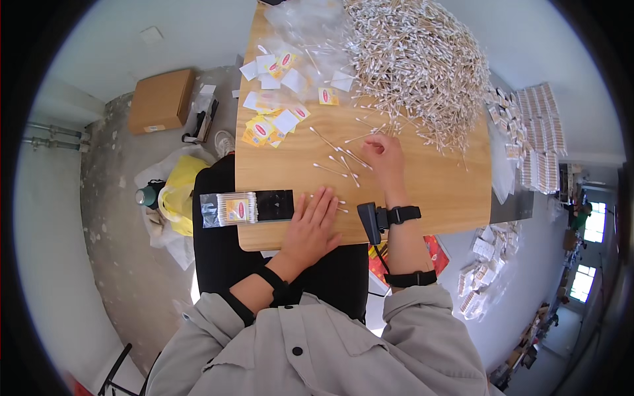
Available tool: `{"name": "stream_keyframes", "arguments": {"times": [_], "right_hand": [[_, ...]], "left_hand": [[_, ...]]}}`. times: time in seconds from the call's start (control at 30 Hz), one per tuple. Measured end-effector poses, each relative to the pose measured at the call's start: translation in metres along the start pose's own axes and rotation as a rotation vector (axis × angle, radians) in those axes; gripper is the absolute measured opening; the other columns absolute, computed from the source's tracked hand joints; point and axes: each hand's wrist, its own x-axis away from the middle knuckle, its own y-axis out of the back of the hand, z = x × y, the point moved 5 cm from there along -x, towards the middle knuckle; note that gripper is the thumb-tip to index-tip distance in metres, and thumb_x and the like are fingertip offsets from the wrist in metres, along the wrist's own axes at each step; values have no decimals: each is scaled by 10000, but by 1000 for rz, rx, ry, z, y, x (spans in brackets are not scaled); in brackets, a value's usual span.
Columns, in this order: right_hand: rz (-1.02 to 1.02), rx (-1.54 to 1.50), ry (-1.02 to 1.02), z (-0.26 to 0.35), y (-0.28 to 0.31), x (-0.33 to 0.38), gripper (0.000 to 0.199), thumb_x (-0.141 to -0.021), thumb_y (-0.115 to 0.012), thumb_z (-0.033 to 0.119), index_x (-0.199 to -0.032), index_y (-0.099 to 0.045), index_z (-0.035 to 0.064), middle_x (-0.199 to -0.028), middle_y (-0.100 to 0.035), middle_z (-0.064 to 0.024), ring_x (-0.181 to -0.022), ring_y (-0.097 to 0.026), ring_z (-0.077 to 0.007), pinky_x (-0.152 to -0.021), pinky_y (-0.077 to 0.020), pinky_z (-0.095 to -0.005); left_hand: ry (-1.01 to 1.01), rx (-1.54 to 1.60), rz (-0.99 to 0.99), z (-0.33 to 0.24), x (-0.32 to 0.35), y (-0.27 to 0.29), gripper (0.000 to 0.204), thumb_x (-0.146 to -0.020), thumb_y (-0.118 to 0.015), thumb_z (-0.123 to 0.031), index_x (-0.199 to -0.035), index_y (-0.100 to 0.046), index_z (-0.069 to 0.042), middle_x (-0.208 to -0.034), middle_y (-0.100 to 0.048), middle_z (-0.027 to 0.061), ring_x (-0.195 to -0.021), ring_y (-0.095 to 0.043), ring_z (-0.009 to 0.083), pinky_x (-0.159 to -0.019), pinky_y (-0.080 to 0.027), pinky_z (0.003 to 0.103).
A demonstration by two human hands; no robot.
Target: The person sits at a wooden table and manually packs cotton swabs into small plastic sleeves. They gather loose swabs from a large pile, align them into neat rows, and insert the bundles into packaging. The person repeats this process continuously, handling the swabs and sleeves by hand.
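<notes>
My left hand (310, 228) lies flat on the table near its front edge, fingers stretched out, with the tips of a few cotton swabs (343, 210) showing beside the fingers. My right hand (385, 158) is closed, its thumb and fingertips curled together among loose swabs; whatever they may grip is too small to make out. Several more loose swabs (340, 165) are scattered just left of it. Next to my left hand is a black tray (275, 205) jutting past the table edge, with a clear pack of swabs (236, 208) bearing a yellow label on it.
A large heap of cotton swabs (422, 66) covers the far right of the wooden table (271, 171). Yellow and white label cards (271, 125) and clear plastic bags (307, 26) lie far left. Bundled swab packs (538, 125) stand at right; a cardboard box (160, 102) is on the floor.
</notes>
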Motion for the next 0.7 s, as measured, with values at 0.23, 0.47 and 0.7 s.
{"name": "stream_keyframes", "arguments": {"times": [0.23, 0.47, 0.7], "right_hand": [[-1, 65, 200, 36, -56, 1, 165, -731, -778, 164, -874, -723, 103, -889, -596, -123, -869, -608, -307, -752, -508, -405], [-133, 122, 281, 37, -27, -14, 94, -704, -768, 140, -736, -706, 78, -876, -581, -147, -857, -597, -320, -762, -503, -427], [-2, 89, 45, -17, -3, 22, 105, -790, -732, 94, -886, -707, 60, -888, -587, -149, -828, -626, -273, -733, -515, -361]], "left_hand": [[-15, -15, 50, 1, -3, 2, 712, -833, -656, -401, -1385, -465, 6, -1543, -338, 189, -1461, -282, 323, -1189, -183, 532], [15, -22, 17, 0, -3, 2, 693, -831, -658, -409, -1362, -489, 2, -1544, -330, 191, -1463, -274, 319, -1193, -174, 527], [-6, 17, 3, -1, 0, 2, 774, -818, -684, -381, -1434, -405, -6, -1542, -334, 188, -1455, -290, 322, -1188, -188, 530]]}}
